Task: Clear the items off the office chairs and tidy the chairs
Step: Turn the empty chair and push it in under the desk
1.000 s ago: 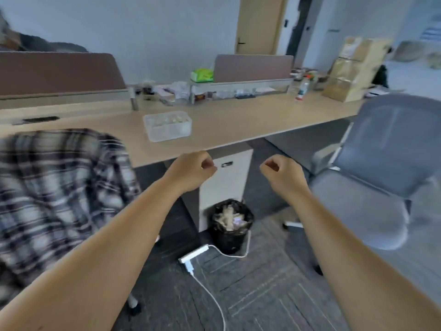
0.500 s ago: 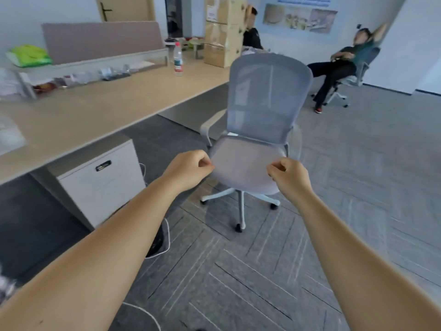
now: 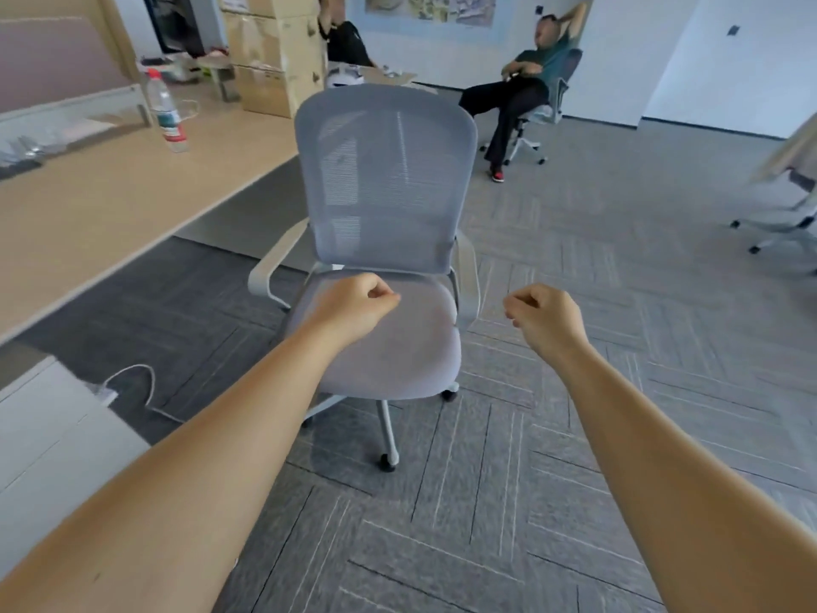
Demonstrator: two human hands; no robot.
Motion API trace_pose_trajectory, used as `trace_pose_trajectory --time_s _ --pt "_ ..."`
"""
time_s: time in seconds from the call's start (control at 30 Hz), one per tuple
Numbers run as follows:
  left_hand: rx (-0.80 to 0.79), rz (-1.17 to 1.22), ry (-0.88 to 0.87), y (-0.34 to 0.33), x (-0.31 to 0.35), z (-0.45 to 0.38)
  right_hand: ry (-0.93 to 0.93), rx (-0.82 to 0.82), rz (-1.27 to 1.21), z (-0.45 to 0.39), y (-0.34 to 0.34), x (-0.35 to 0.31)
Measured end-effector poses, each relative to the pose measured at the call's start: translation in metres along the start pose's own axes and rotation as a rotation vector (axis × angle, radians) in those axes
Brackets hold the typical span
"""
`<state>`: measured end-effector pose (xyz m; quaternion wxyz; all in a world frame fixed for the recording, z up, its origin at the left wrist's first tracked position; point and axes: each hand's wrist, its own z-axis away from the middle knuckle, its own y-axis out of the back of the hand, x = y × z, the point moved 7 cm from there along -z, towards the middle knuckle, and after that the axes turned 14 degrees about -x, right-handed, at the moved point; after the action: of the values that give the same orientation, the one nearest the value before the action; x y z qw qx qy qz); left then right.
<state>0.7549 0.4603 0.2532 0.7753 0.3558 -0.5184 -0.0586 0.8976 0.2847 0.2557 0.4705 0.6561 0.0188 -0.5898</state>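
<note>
Office chair (grey mesh back, bare seat) stands on the carpet at 12 o'clock, facing the wearer, beside the bench at 10 o'clock. Left hand and right hand, both curled into loose fists holding nothing, hover before it.

Grey carpet floor under office chair.
</note>
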Motion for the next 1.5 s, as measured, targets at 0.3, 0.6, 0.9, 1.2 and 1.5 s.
trace_pose_trajectory --time_s 0.3,0.6,0.9,1.2,1.5 --pt "-0.109 0.029 0.058 -0.06 0.022 -0.144 -0.063 -0.031 -0.034 -0.122 0.042 0.065" --pt "-0.07 0.126 0.321 -0.146 0.023 -0.289 -0.098 -0.218 -0.016 -0.289 0.093 0.153" --pt "-0.019 0.207 0.557 -0.189 -0.002 -0.405 -0.125 -0.431 -0.047 -0.416 0.074 0.2" --pt "0.023 0.185 0.66 -0.202 -0.044 -0.525 -0.149 -0.531 -0.082 -0.537 0.043 0.211" --pt "0.016 0.113 0.761 -0.214 -0.063 -0.566 -0.139 -0.644 -0.073 -0.602 0.026 0.228"
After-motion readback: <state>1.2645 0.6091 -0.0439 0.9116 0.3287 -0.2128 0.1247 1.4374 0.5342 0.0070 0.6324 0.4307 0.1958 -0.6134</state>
